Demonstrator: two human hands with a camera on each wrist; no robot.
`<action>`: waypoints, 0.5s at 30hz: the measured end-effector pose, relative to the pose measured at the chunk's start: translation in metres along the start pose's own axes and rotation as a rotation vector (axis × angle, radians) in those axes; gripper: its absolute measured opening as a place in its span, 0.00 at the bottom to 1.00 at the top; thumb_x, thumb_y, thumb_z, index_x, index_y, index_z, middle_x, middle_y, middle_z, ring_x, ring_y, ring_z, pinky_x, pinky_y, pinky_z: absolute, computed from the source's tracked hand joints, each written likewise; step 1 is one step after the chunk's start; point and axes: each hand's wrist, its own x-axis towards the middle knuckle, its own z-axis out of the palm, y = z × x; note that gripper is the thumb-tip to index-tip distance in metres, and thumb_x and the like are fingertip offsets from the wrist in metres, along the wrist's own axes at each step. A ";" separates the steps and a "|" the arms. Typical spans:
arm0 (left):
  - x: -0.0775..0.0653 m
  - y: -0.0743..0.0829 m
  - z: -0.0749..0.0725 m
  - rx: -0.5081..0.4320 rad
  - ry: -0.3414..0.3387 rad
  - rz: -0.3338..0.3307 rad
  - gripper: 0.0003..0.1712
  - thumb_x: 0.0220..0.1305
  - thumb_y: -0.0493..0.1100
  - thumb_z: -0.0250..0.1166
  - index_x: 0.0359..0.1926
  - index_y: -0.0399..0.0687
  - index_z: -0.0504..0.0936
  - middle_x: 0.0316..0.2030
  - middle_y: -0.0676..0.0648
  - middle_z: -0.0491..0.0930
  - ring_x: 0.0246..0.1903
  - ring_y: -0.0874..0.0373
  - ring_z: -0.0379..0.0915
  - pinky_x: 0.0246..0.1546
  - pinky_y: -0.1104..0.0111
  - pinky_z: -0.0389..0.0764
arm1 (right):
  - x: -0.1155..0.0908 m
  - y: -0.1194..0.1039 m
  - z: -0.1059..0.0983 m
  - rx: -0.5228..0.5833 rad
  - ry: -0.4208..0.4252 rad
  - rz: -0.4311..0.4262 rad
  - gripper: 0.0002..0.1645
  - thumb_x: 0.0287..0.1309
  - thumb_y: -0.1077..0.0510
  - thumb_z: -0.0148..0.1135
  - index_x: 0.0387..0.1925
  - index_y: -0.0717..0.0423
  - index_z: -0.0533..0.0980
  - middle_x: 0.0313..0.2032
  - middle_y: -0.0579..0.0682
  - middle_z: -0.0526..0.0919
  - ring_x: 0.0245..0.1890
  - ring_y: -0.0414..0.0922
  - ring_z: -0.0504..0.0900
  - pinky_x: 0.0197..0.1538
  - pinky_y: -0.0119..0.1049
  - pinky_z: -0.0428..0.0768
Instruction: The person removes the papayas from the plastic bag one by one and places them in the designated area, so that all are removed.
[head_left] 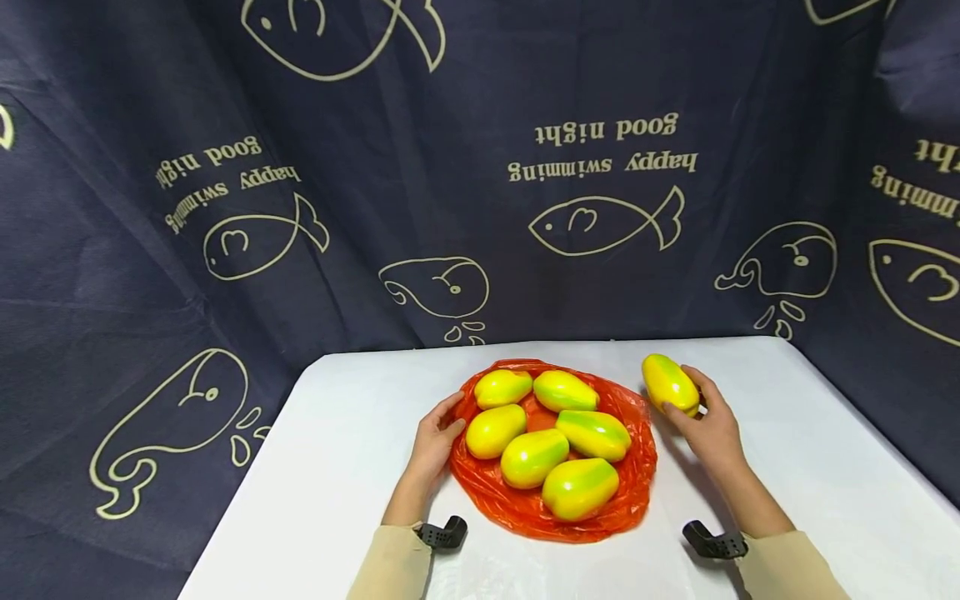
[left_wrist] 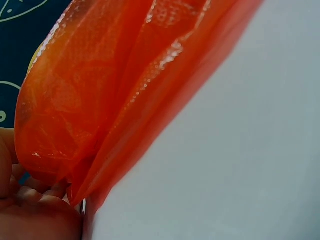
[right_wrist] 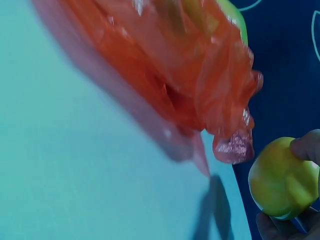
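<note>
Beige sleeves (head_left: 787, 568) enter at the bottom edge of the head view, 1 per arm, with 1 black wrist mount (head_left: 716, 543) beyond each cuff. Right hand (head_left: 708, 423): holding 1 yellow-green fruit (head_left: 667, 385), with the thumb on the near side and the fingers around the far side. Position of this fruit: raised above the white desk (head_left: 322, 475), just beyond the right edge of the red plastic bag (head_left: 517, 515) and apart from it; a dark shadow (right_wrist: 217, 207) falls on the desk in the right wrist view. Left hand (head_left: 433, 437): gripping the left rim of the bag, fingers and thumb closed in on the gathered film. Bag condition: spread out flat-bottomed on the desk, rim crumpled and turned outward, mouth facing up. Bag contents: 6 similar fruits (head_left: 535, 458), lying on their sides, several touching. Background: 1 dark blue curtain (head_left: 360, 158) behind the desk, printed with pale fish outlines (head_left: 606, 225), whale outlines (head_left: 435, 287) and inverted lettering (head_left: 603, 165) reading "good night" and "happy swimming".
</note>
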 end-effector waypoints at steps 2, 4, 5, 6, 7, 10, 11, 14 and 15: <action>0.000 0.000 0.000 0.008 -0.004 0.011 0.29 0.71 0.31 0.53 0.72 0.45 0.68 0.72 0.40 0.65 0.73 0.42 0.58 0.75 0.49 0.60 | 0.002 0.003 0.000 -0.014 -0.002 0.008 0.44 0.62 0.58 0.65 0.75 0.54 0.57 0.69 0.65 0.66 0.63 0.62 0.69 0.55 0.31 0.72; -0.001 0.000 0.001 0.011 -0.009 0.023 0.29 0.71 0.31 0.53 0.72 0.44 0.68 0.72 0.39 0.65 0.73 0.42 0.59 0.75 0.49 0.60 | 0.004 0.007 0.000 -0.027 -0.011 0.013 0.44 0.62 0.58 0.65 0.76 0.55 0.56 0.70 0.66 0.65 0.64 0.64 0.68 0.61 0.47 0.74; -0.001 0.000 0.001 0.012 -0.010 0.025 0.29 0.71 0.31 0.53 0.72 0.44 0.68 0.72 0.39 0.65 0.73 0.42 0.59 0.75 0.49 0.60 | 0.005 0.008 -0.001 -0.033 -0.017 0.014 0.44 0.63 0.58 0.64 0.76 0.56 0.56 0.70 0.67 0.64 0.65 0.64 0.67 0.63 0.55 0.73; -0.001 0.000 0.002 0.011 -0.013 0.031 0.29 0.71 0.31 0.53 0.71 0.43 0.68 0.72 0.39 0.65 0.73 0.42 0.59 0.75 0.49 0.60 | 0.005 0.010 -0.001 -0.038 -0.024 0.018 0.45 0.63 0.58 0.64 0.76 0.57 0.55 0.71 0.68 0.63 0.65 0.65 0.66 0.64 0.61 0.71; 0.000 0.000 0.002 0.008 -0.013 0.033 0.28 0.71 0.31 0.53 0.71 0.43 0.68 0.72 0.39 0.65 0.73 0.42 0.59 0.75 0.49 0.60 | 0.005 0.011 -0.001 -0.043 -0.031 0.023 0.45 0.63 0.57 0.64 0.76 0.57 0.54 0.71 0.68 0.62 0.66 0.66 0.65 0.65 0.64 0.69; 0.000 -0.001 0.002 0.012 -0.011 0.037 0.28 0.72 0.32 0.52 0.71 0.44 0.68 0.72 0.39 0.66 0.72 0.43 0.60 0.75 0.50 0.60 | 0.007 0.016 -0.002 -0.062 -0.053 0.052 0.46 0.64 0.56 0.63 0.77 0.58 0.52 0.72 0.70 0.60 0.68 0.67 0.63 0.67 0.68 0.66; 0.001 -0.002 0.002 0.013 -0.009 0.038 0.28 0.72 0.32 0.52 0.71 0.44 0.68 0.72 0.39 0.66 0.72 0.43 0.60 0.75 0.50 0.60 | 0.007 0.017 -0.002 -0.066 -0.056 0.057 0.46 0.64 0.56 0.63 0.77 0.58 0.52 0.72 0.70 0.60 0.68 0.67 0.62 0.67 0.68 0.65; 0.001 -0.002 0.001 0.018 -0.002 0.038 0.28 0.72 0.32 0.52 0.71 0.44 0.69 0.72 0.40 0.66 0.72 0.43 0.60 0.75 0.50 0.60 | 0.009 0.021 0.000 -0.072 -0.060 0.068 0.46 0.64 0.57 0.63 0.76 0.60 0.52 0.71 0.71 0.60 0.68 0.68 0.62 0.68 0.67 0.64; 0.001 -0.002 0.000 0.020 -0.001 0.038 0.28 0.72 0.32 0.52 0.71 0.44 0.68 0.72 0.40 0.65 0.73 0.43 0.60 0.75 0.50 0.60 | 0.010 0.023 0.000 -0.074 -0.060 0.070 0.46 0.64 0.57 0.63 0.76 0.60 0.52 0.71 0.71 0.60 0.68 0.67 0.62 0.68 0.67 0.64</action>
